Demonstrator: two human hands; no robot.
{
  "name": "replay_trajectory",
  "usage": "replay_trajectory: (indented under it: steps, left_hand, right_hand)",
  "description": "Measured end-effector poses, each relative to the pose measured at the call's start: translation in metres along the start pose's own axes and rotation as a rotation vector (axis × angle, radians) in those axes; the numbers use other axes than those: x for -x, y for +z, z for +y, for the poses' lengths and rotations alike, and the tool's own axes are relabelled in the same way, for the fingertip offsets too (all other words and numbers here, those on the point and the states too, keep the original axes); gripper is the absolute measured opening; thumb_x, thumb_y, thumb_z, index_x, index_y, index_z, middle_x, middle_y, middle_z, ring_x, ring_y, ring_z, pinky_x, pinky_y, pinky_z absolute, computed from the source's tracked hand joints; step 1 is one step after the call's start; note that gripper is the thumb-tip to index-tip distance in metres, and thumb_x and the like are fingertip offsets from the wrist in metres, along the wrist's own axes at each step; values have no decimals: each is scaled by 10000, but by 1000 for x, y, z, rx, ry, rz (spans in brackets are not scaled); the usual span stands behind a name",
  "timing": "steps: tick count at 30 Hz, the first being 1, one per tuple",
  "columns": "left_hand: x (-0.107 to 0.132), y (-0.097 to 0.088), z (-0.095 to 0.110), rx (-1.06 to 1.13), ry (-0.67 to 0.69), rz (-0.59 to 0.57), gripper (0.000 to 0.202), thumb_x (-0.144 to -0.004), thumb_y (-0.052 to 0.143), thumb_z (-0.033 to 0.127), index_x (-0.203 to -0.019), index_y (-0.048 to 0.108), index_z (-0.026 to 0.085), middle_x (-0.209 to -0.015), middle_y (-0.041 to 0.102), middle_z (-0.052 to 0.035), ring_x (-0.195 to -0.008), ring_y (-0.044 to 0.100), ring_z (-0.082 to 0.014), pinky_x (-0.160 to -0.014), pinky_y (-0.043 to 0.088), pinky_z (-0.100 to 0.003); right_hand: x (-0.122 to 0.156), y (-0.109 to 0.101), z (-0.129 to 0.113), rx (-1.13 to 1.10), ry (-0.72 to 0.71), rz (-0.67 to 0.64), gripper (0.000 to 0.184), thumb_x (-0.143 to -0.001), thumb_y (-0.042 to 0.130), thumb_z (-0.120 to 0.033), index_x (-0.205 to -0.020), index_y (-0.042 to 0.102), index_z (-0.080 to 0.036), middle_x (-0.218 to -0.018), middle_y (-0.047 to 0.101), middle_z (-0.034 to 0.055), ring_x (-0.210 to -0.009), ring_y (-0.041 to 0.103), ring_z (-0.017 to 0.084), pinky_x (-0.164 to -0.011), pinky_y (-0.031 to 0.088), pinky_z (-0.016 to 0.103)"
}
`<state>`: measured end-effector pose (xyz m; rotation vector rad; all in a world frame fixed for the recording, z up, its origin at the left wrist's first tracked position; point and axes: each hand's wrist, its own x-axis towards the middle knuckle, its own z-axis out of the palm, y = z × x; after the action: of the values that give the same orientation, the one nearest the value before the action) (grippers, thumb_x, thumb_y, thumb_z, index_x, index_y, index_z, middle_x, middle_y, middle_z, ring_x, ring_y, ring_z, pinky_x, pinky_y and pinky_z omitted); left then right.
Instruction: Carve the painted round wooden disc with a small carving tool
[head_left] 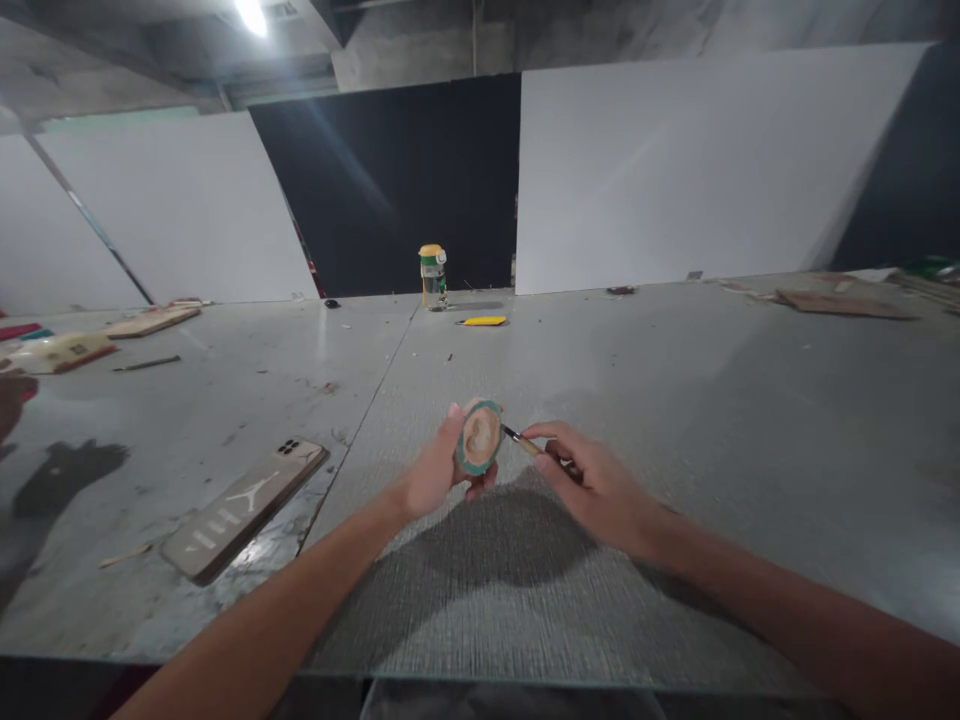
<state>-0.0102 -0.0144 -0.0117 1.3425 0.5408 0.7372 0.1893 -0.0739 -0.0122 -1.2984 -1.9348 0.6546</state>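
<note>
My left hand [435, 468] is closed on a small round wooden disc [480, 437] with a green rim, holding it upright above the grey table [675, 420]. My right hand [592, 480] pinches a thin paintbrush [519, 438] whose dark tip touches the disc's right edge. Both hands hover over the middle of the table, close to its near edge.
A phone [244, 505] lies face down at the left. A yellow-capped bottle [433, 276] and a yellow utility knife [481, 321] sit at the far edge. Wooden boards [154, 320] lie far left, another [844, 302] far right. Another person's hand [11, 395] shows at the left edge.
</note>
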Motion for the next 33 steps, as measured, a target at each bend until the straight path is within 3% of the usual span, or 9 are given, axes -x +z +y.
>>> replay_trajectory:
  steps: [6, 13, 22, 27, 33]
  left_hand:
    - [4, 3, -6, -169, 60, -3, 661, -855, 251, 711, -1238, 382, 189, -751, 525, -26, -653, 525, -146, -481, 398, -219]
    - [3, 3, -6, -190, 96, 21, 629, -889, 276, 651, -1308, 346, 187, -718, 550, -31, -629, 521, -138, -490, 394, -209]
    - [2, 5, -6, -204, 125, 16, 565, -905, 289, 617, -1234, 401, 172, -714, 539, -28, -582, 507, -123, -459, 391, -202]
    - [3, 6, -4, -181, 130, 18, 534, -895, 346, 610, -1222, 389, 190, -786, 532, -38, -674, 558, -151, -449, 421, -198]
    - [3, 7, -2, -147, 82, 0, 572, -859, 379, 653, -1184, 401, 183, -776, 526, -31, -636, 565, -145, -438, 432, -200]
  right_hand:
    - [1, 3, -2, -142, 91, 2, 279, -972, 386, -355, -1189, 491, -214, -855, 605, 41, -700, 556, 156, -581, 406, 251]
    - [0, 3, -1, -275, 206, -47, 281, -978, 374, -369, -1204, 466, -230, -683, 479, -33, -442, 363, 87, -411, 294, 206]
    - [2, 3, -5, -214, 159, -13, 319, -968, 397, -419, -1203, 489, -223, -810, 588, 35, -586, 485, 130, -494, 372, 231]
    - [2, 5, -5, -197, 153, -3, 321, -972, 384, -396, -1221, 473, -213, -785, 568, 26, -574, 481, 129, -496, 368, 238]
    - [1, 9, 3, -119, 48, 55, 258, -963, 400, -327, -1160, 512, -203, -804, 605, 41, -658, 546, 161, -585, 426, 273]
